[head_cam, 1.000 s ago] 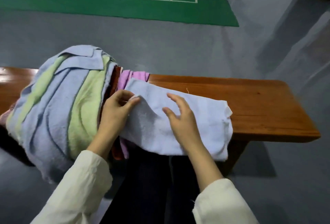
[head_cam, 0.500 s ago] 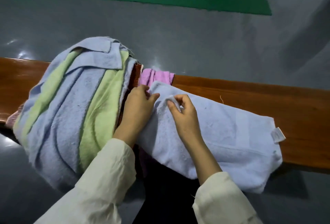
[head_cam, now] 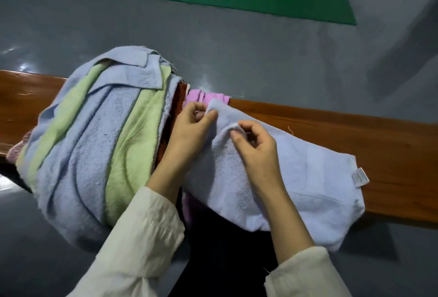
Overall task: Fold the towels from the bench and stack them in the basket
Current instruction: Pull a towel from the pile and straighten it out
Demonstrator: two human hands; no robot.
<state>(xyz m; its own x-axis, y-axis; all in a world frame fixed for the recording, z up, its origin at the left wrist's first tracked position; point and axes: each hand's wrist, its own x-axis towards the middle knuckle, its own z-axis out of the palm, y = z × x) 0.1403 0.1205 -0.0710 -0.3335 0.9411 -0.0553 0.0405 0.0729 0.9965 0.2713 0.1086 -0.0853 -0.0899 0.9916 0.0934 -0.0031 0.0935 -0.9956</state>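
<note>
The pale blue towel [head_cam: 308, 183] lies across the wooden surface [head_cam: 367, 140], and its near part hangs over the front edge. The left grip [head_cam: 189, 130] pinches the towel's far left corner between thumb and fingers. The right grip [head_cam: 258, 149] pinches a small fold of the same towel just beside it. A heap of blue and green towels [head_cam: 94, 142] sits at the left, and a pink towel [head_cam: 208, 97] shows behind the hands

1. Wears a long left sleeve [head_cam: 142, 237] of thin cream cloth, deeply creased and loose at the cuff.
2. Wears a matching cream right sleeve [head_cam: 305, 275], crinkled, wide at the wrist.
3. Leaves the left hand [head_cam: 189, 133] and right hand [head_cam: 258, 154] bare.
4. Wears dark, near-black trousers [head_cam: 225, 261].
</note>
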